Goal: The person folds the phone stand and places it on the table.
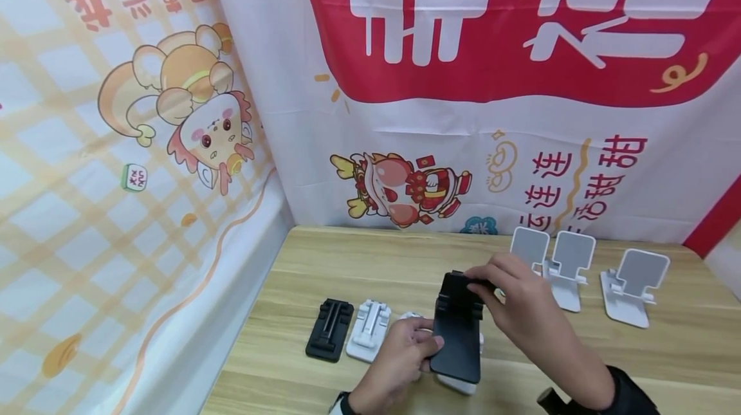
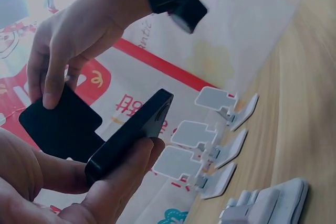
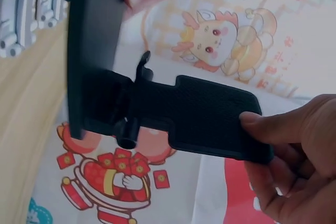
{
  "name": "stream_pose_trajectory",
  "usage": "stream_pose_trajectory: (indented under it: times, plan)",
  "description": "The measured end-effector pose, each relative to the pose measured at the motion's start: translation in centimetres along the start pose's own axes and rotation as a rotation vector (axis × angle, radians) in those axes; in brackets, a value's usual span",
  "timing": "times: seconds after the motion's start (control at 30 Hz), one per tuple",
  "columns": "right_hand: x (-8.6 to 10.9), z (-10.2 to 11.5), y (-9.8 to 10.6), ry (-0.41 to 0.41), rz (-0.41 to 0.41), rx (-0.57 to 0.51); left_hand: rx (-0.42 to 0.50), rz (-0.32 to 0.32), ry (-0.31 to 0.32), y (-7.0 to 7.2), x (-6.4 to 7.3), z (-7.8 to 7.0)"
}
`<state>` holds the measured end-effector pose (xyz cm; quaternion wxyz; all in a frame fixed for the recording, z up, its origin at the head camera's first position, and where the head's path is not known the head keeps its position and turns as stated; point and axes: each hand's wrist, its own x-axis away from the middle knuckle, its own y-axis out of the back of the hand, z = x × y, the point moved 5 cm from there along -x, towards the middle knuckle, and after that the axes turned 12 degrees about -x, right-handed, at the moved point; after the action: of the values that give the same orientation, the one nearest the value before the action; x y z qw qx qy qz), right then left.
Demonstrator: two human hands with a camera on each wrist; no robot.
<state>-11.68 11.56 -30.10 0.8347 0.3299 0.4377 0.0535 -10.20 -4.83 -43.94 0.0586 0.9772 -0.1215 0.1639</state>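
Both hands hold a black folding phone stand (image 1: pixel 457 344) above the table. My left hand (image 1: pixel 399 354) grips its base by the side edge, thumb on the flat face. With thumb and fingers, my right hand (image 1: pixel 521 299) pinches the end of the stand's back plate (image 3: pixel 215 119). That plate is swung out at an angle from the base (image 2: pixel 131 132), and the hinge (image 3: pixel 126 124) shows between them in the right wrist view. A folded white stand (image 1: pixel 460 384) lies below, mostly hidden by the black one.
A folded black stand (image 1: pixel 329 330) and a folded white stand (image 1: pixel 368 330) lie to the left on the wooden table (image 1: pixel 278 338). Several unfolded white stands, one at the far right (image 1: pixel 633 283), stand near the back edge. Printed cloth (image 1: pixel 278 112) hangs behind.
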Motion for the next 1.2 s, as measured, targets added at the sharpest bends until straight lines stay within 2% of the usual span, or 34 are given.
stream_pose_trajectory:
  times: [0.1,0.17,0.23,0.37,0.53,0.6,0.7,0.8,0.87,0.93,1.03,1.13,1.2]
  plan:
    - [0.6,0.6,-0.1,0.009,0.008,0.002,0.012,-0.008,-0.003,0.4,0.1,0.0]
    - [1.0,1.1,-0.2,0.043,0.002,-0.006,0.039,-0.004,-0.025,0.6,0.0,-0.2]
    - [1.5,1.8,-0.5,0.108,-0.018,-0.021,0.06,0.001,-0.037,0.8,0.1,-0.4]
    - [3.0,3.3,-1.8,0.307,-0.045,-0.018,0.107,0.004,-0.041,1.3,0.0,-1.1]
    - [5.1,4.3,-4.1,0.518,-0.032,0.056,0.15,-0.027,-0.053,2.6,0.0,-2.4]
    - [5.6,4.3,-4.7,0.562,-0.034,0.081,0.151,-0.042,-0.061,2.9,0.0,-2.7]
    - [5.8,4.2,-4.9,0.562,-0.041,0.076,0.152,-0.053,-0.064,3.1,-0.1,-2.9]
    - [5.6,3.6,-5.0,0.438,-0.007,0.004,0.142,-0.051,-0.07,3.2,-0.1,-2.8]
    - [5.3,3.0,-4.8,0.307,-0.005,-0.09,0.138,-0.05,-0.084,3.3,0.0,-2.7]
    - [4.8,2.0,-4.4,0.128,-0.01,-0.197,0.136,-0.055,-0.102,3.4,0.2,-2.7]
    - [4.1,-0.3,-4.1,-0.256,-0.019,-0.35,0.137,-0.067,-0.124,3.4,0.4,-2.8]
    - [4.3,-2.8,-4.6,-0.717,0.062,-0.571,0.145,-0.073,-0.131,3.3,0.6,-3.0]
    - [4.7,-3.7,-5.1,-0.947,0.131,-0.757,0.153,-0.07,-0.137,3.2,0.8,-3.1]
